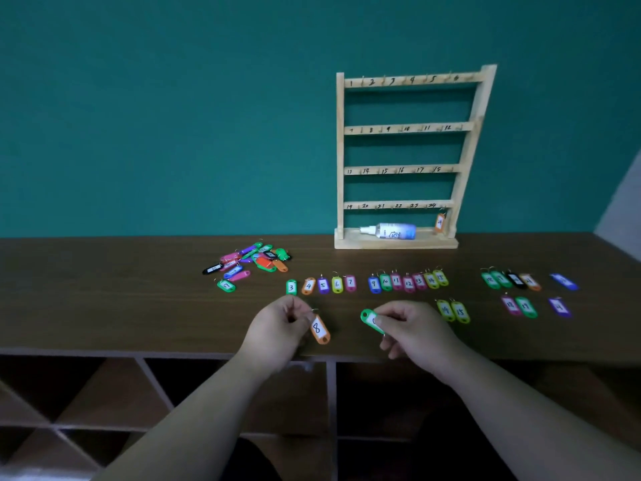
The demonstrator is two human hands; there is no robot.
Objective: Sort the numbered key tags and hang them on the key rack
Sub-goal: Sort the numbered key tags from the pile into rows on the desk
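Note:
My left hand (pixel 277 329) pinches the ring of an orange tag marked 8 (pixel 319 329), which hangs just above the table's front edge. My right hand (pixel 412 329) pinches a green tag (pixel 370 319); my thumb hides its number. Beyond my hands, tags 3 to 7 (pixel 321 285) lie in a row, then tags 9 to 15 (pixel 407 281). An unsorted heap of tags (pixel 251 261) lies at the left. The wooden key rack (pixel 409 157) stands against the wall with numbered hooks; one orange tag (pixel 439 222) hangs at its bottom right.
A spray bottle (pixel 390 231) lies on the rack's base. More tags lie at the right: two yellow ones (pixel 453 310), a group (pixel 510 280), a pink and green pair (pixel 518 306) and two blue-purple ones (pixel 562 294). Open cubby shelves sit under the table (pixel 104 307).

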